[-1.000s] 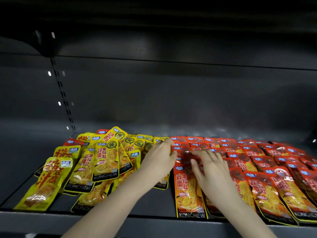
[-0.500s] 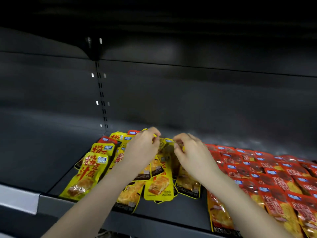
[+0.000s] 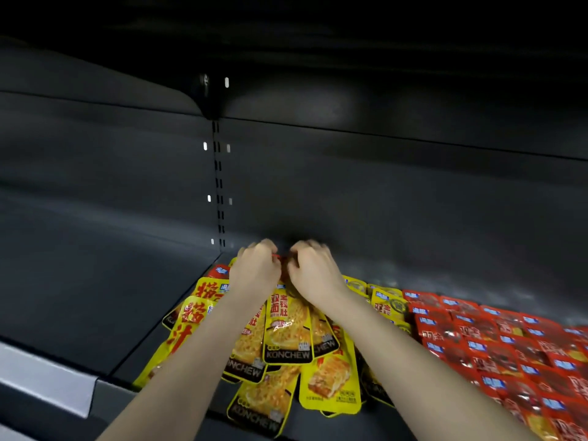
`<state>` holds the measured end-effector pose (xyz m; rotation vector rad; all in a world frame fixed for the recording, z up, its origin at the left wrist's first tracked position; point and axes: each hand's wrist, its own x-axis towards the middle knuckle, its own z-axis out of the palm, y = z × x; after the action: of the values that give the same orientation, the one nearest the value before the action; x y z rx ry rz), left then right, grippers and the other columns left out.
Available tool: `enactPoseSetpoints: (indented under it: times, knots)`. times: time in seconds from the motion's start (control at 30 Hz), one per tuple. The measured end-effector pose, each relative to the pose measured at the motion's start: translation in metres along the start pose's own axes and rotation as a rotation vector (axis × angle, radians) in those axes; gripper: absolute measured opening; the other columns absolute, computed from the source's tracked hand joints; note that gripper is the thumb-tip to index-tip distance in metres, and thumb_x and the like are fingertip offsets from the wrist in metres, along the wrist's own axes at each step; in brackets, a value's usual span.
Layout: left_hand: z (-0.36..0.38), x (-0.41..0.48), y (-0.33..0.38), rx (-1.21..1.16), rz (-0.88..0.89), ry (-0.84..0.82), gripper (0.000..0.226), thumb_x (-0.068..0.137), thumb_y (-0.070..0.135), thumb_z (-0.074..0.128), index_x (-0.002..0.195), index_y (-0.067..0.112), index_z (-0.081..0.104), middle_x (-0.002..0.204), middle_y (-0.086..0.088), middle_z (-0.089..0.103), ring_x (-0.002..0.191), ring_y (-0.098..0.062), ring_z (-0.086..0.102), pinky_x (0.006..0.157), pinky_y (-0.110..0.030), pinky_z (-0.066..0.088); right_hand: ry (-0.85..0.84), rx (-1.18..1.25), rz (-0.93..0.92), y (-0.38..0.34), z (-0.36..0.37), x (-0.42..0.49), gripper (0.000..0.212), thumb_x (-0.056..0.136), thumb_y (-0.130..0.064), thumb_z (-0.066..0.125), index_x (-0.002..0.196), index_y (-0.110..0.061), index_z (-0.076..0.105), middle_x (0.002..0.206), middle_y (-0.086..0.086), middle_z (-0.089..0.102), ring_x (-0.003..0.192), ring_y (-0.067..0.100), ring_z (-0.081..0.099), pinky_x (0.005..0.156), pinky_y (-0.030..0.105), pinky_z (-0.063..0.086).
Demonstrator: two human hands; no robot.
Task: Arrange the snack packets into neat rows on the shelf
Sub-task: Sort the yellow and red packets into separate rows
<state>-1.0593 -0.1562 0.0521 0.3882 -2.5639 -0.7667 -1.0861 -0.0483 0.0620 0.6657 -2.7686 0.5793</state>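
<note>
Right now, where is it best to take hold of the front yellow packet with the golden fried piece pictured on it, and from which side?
Pinch its near bottom edge, coming from the front of the shelf. The yellow packet lies flat with that edge free and facing you. Its top is tucked under other yellow packets, so sliding it toward you looks easiest.

A black slotted upright (image 3: 219, 186) runs down the dark grey back panel (image 3: 381, 192). At the upright's top, a dark bracket (image 3: 210, 100) meets the underside of the upper shelf (image 3: 350, 74), which spans to both sides of it. Small bright slots (image 3: 205, 146) flank the upright in pairs. Left of the upright and lower lies a neighbouring shelf deck (image 3: 79, 297), with a pale label strip (image 3: 47, 380) along its front edge.
</note>
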Motion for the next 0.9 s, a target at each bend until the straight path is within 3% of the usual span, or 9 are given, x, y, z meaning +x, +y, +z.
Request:
enactPoseSetpoints:
  times: [0.2, 0.33, 0.57, 0.77, 0.9]
  knots:
    - [0.016, 0.001, -0.007, 0.112, 0.026, 0.011, 0.028, 0.095, 0.016, 0.043, 0.117, 0.012, 0.06, 0.117, -0.009, 0.061, 0.115, -0.029, 0.044, 0.089, -0.036, 0.04, -0.068, -0.109, 0.127, -0.01, 0.014, 0.016, 0.035, 0.095, -0.031, 0.043, 0.117, -0.006, 0.054, 0.125, 0.015, 0.056, 0.119, 0.034, 0.044, 0.094, 0.041, 0.036]
    - [0.016, 0.0, -0.008, 0.167, 0.016, 0.005, 0.031, 0.096, 0.021, 0.042, 0.122, 0.014, 0.057, 0.123, -0.007, 0.059, 0.12, -0.029, 0.04, 0.094, -0.037, 0.036, -0.076, -0.115, 0.224, -0.007, 0.026, 0.015, 0.031, 0.097, -0.025, 0.039, 0.119, -0.007, 0.05, 0.128, 0.014, 0.055, 0.123, 0.033, 0.042, 0.097, 0.043, 0.033]
    - [0.018, 0.0, -0.006, 0.241, -0.026, -0.012, 0.031, 0.097, 0.023, 0.039, 0.111, 0.01, 0.063, 0.117, -0.009, 0.061, 0.119, -0.028, 0.04, 0.096, -0.038, 0.035, 0.001, -0.047, 0.206, -0.003, 0.032, 0.013, 0.03, 0.096, -0.024, 0.041, 0.121, -0.011, 0.051, 0.125, 0.011, 0.056, 0.12, 0.032, 0.046, 0.096, 0.044, 0.034]
    - [0.015, 0.002, -0.006, 0.025, -0.023, 0.043, 0.029, 0.094, 0.011, 0.042, 0.111, 0.008, 0.065, 0.115, -0.011, 0.061, 0.116, -0.029, 0.043, 0.092, -0.038, 0.04, 0.002, 0.117, 0.261, -0.001, 0.027, 0.015, 0.029, 0.094, -0.025, 0.046, 0.121, -0.017, 0.054, 0.127, 0.007, 0.055, 0.123, 0.03, 0.044, 0.098, 0.045, 0.033]
    - [0.015, 0.002, -0.005, -0.152, 0.024, 0.123, 0.036, 0.091, -0.001, 0.044, 0.121, 0.007, 0.062, 0.121, -0.01, 0.061, 0.119, -0.025, 0.043, 0.095, -0.034, 0.04, 0.011, 0.354, 0.373, 0.002, 0.019, 0.021, 0.021, 0.089, -0.028, 0.054, 0.107, -0.029, 0.064, 0.117, -0.001, 0.064, 0.114, 0.025, 0.053, 0.099, 0.043, 0.04]
